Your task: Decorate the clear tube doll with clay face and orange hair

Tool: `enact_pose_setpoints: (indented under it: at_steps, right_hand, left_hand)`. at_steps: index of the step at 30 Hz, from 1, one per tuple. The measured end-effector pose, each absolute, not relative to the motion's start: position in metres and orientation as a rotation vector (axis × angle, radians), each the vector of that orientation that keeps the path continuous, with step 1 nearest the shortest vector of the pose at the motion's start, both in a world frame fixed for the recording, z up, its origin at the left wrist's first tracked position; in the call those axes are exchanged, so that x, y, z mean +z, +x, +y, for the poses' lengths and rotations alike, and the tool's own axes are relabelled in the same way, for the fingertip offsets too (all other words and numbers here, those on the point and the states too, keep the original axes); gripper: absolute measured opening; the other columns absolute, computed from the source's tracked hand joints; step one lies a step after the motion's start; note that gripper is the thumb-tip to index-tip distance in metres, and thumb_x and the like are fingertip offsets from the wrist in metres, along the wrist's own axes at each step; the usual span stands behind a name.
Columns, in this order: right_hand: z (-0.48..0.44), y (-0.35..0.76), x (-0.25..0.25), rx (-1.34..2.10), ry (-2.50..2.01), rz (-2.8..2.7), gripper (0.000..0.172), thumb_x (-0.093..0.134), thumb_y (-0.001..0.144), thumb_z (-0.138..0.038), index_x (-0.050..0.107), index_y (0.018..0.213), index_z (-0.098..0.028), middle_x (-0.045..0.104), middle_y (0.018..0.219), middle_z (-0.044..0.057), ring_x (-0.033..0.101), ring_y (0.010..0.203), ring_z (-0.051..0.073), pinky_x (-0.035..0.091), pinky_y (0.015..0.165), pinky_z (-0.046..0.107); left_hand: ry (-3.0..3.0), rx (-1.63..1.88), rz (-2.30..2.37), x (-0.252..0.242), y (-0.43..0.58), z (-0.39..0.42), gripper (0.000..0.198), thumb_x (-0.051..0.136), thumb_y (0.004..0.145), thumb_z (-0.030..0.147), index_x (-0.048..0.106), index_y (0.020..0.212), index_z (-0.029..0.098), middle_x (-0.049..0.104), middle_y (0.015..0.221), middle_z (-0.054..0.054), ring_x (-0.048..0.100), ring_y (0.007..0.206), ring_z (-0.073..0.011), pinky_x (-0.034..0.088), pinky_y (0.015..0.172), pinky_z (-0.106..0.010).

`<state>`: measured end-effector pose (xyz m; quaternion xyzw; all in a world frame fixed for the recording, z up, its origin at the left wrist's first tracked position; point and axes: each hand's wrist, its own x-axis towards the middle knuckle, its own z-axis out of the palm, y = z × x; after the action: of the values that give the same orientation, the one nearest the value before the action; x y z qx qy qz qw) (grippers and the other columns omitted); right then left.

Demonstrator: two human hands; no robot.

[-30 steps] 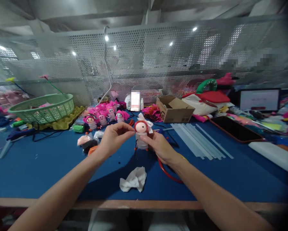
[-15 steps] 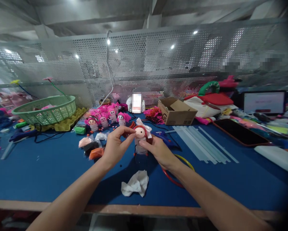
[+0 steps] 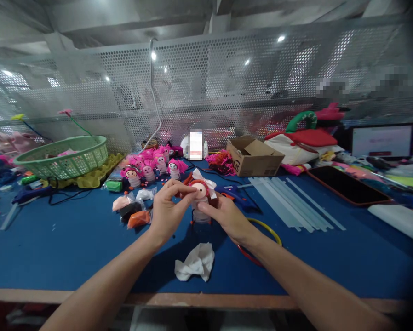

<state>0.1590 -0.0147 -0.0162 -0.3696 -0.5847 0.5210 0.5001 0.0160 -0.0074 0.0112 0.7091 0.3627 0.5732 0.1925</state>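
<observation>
Crumpled white tissue [image 3: 195,263]: near centre, on blue surface [image 3: 71,243]. Left hand [image 3: 168,209]: fingers pinched closed on doll's head. Right hand [image 3: 227,216]: fingers gripping doll body. Red-haired doll [image 3: 201,193]: held between both hands, above surface, white bow on top. Ring [image 3: 261,239]: right of right hand. Glue sticks [image 3: 289,200]: farther right. Finished pink dolls [image 3: 151,168]: far left of centre. Green basket [image 3: 63,156]: far left. Cardboard box [image 3: 253,158]: far right of centre.

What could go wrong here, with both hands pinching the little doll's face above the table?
The left hand and right hand grip the doll only by fingertips; it might slip, or its white bow might get crushed. Dropped, it could land on the crumpled tissue or roll towards the table edge.
</observation>
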Motion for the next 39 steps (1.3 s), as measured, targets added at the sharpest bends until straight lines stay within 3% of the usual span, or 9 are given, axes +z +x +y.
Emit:
enact_pose_setpoints:
  at_steps: [13,21,39]
  right_hand:
    - [-0.0148,0.1582,-0.0162,1.255,-0.889,-1.422,0.041,0.061,0.069,-0.036,0.052,0.104,-0.016,0.063,0.097,0.006,0.056,0.089,0.02,0.042,0.08,0.033]
    - [-0.0141,0.1584,-0.0173,1.23,-0.897,-1.445,0.041,0.061,0.069,-0.036,0.053,0.103,-0.015,0.063,0.095,0.006,0.057,0.086,0.019,0.042,0.077,0.032]
    - [-0.0146,0.1579,-0.0184,1.256,-0.901,-1.433,0.043,0.064,0.066,-0.036,0.054,0.103,-0.016,0.064,0.095,0.005,0.058,0.088,0.02,0.042,0.08,0.034]
  left_hand:
    - [1.755,1.468,1.012,0.0094,0.016,-0.0055,0.011,0.064,0.067,0.024,0.059,0.071,0.015,0.056,0.07,0.0,0.05,0.066,-0.0101,0.04,0.063,-0.024]
    - [1.403,1.421,0.867,0.0104,0.0181,-0.0036,0.033,0.071,0.058,0.02,0.051,0.084,0.017,0.048,0.068,0.005,0.048,0.064,-0.0062,0.04,0.062,-0.019]
    - [1.124,1.303,0.755,0.0111,0.0159,-0.0015,0.033,0.074,0.054,0.014,0.056,0.082,0.015,0.057,0.065,0.003,0.055,0.063,-0.0076,0.041,0.064,-0.021]
